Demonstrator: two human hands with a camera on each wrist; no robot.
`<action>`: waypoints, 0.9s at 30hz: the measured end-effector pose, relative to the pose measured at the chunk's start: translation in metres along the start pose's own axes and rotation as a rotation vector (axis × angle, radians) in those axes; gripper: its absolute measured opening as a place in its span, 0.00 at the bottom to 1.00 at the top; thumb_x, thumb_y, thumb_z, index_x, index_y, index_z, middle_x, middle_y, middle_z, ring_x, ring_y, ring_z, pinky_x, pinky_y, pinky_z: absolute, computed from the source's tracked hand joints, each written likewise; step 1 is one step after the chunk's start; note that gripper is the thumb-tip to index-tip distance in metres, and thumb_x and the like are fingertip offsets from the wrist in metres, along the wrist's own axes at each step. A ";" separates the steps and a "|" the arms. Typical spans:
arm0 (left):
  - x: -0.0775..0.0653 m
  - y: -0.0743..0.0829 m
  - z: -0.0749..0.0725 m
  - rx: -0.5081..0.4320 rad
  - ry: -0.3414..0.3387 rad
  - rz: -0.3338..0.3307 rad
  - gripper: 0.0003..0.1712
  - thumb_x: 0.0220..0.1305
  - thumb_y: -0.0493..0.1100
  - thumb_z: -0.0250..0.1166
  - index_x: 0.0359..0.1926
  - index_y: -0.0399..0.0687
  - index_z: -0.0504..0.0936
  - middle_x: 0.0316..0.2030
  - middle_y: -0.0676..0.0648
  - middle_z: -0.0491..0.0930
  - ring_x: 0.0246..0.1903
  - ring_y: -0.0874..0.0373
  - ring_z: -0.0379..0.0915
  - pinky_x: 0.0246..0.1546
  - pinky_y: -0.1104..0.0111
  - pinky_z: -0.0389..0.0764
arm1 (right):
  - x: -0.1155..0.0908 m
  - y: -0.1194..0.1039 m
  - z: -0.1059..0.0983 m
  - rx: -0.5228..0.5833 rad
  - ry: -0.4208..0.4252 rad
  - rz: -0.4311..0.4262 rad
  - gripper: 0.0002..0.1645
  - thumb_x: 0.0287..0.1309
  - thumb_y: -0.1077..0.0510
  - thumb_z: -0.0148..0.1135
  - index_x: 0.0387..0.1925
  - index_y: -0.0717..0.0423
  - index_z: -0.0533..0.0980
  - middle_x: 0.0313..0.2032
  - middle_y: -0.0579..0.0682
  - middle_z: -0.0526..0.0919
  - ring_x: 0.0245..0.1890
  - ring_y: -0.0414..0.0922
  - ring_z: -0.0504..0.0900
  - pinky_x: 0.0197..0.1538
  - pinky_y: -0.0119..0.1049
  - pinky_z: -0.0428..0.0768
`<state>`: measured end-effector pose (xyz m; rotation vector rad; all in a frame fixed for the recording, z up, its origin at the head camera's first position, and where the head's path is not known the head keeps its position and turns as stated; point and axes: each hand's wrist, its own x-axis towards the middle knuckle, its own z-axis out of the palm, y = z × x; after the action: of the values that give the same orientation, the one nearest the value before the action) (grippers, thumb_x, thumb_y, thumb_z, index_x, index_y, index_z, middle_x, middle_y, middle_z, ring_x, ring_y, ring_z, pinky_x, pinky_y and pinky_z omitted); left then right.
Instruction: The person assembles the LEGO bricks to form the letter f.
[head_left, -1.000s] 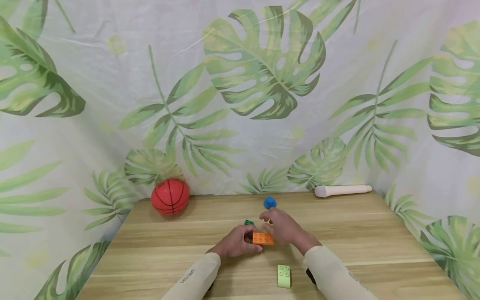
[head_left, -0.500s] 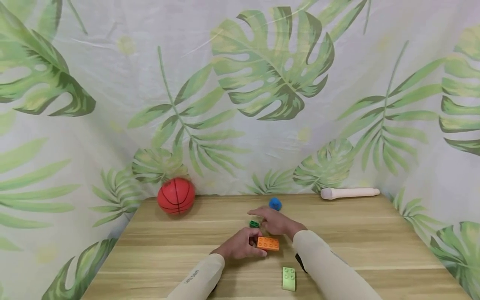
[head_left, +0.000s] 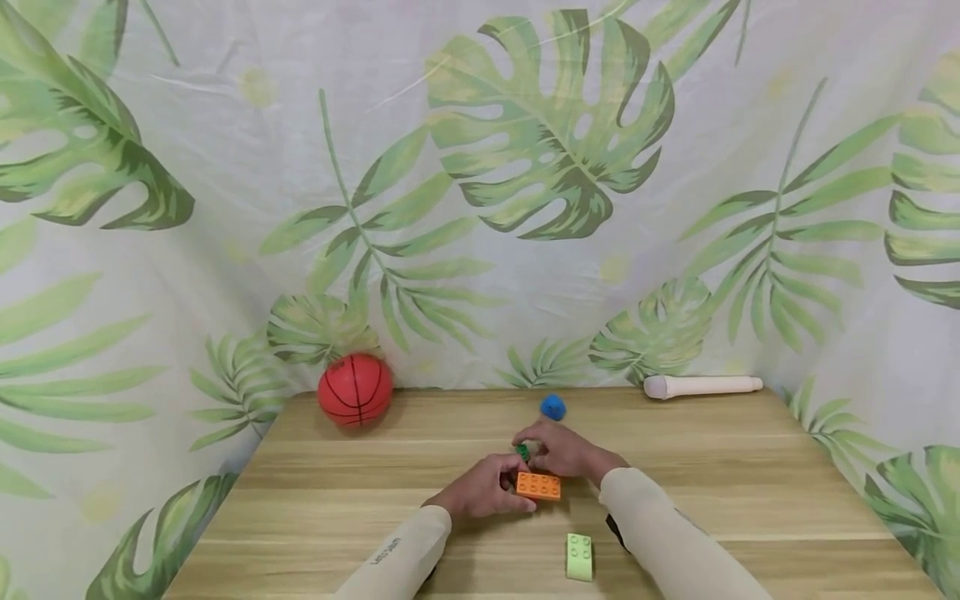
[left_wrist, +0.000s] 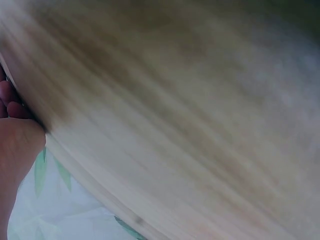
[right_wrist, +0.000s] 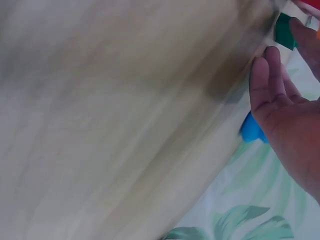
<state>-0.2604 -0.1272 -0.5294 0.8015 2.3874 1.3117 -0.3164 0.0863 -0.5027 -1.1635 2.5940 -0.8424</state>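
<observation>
In the head view, my left hand (head_left: 480, 490) grips an orange building block (head_left: 538, 486), studs facing up, between thumb and fingers. Just beyond it, my right hand (head_left: 566, 452) pinches a small green building block (head_left: 522, 452). The right wrist view has the green block (right_wrist: 285, 32) at a fingertip, with a sliver of red (right_wrist: 311, 4) and orange at the frame's corner. Nearer the body lies a pale green block (head_left: 579, 557). A blue piece (head_left: 552, 407) sits behind my right hand. The left wrist view catches only part of my left hand (left_wrist: 17, 145).
A red toy basketball (head_left: 356, 390) stands at the back left of the wooden table (head_left: 337, 517). At the back right lies a pale pink toy microphone (head_left: 703, 387). A leaf-patterned cloth (head_left: 480, 308) hangs behind the table.
My right hand has come down around the green block, which has turned and shifted right towards the orange one. My left hand keeps holding the orange block. The head view has swung slightly left.
</observation>
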 end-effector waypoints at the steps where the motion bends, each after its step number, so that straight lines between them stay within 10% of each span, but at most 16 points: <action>1: 0.000 0.001 0.000 -0.003 0.003 -0.003 0.14 0.66 0.41 0.78 0.45 0.44 0.82 0.41 0.52 0.83 0.37 0.64 0.71 0.37 0.77 0.72 | -0.002 0.002 0.000 0.006 0.007 0.003 0.18 0.67 0.67 0.68 0.58 0.61 0.84 0.58 0.57 0.86 0.51 0.51 0.79 0.59 0.47 0.79; 18: 0.004 -0.004 0.005 -0.010 0.016 0.009 0.14 0.66 0.41 0.78 0.44 0.42 0.82 0.38 0.52 0.81 0.34 0.67 0.70 0.36 0.77 0.71 | -0.015 0.005 0.002 0.045 0.080 0.033 0.05 0.69 0.60 0.71 0.43 0.58 0.87 0.36 0.51 0.89 0.37 0.41 0.80 0.46 0.37 0.80; 27: 0.005 -0.005 0.002 -0.026 0.017 -0.013 0.14 0.65 0.41 0.78 0.44 0.44 0.81 0.40 0.53 0.83 0.37 0.66 0.73 0.39 0.77 0.75 | -0.029 0.005 -0.008 -0.038 0.109 0.281 0.09 0.63 0.62 0.72 0.42 0.56 0.79 0.25 0.44 0.76 0.27 0.41 0.71 0.37 0.36 0.73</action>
<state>-0.2648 -0.1254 -0.5343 0.7688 2.3791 1.3468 -0.3030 0.1133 -0.5013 -0.7542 2.7836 -0.8174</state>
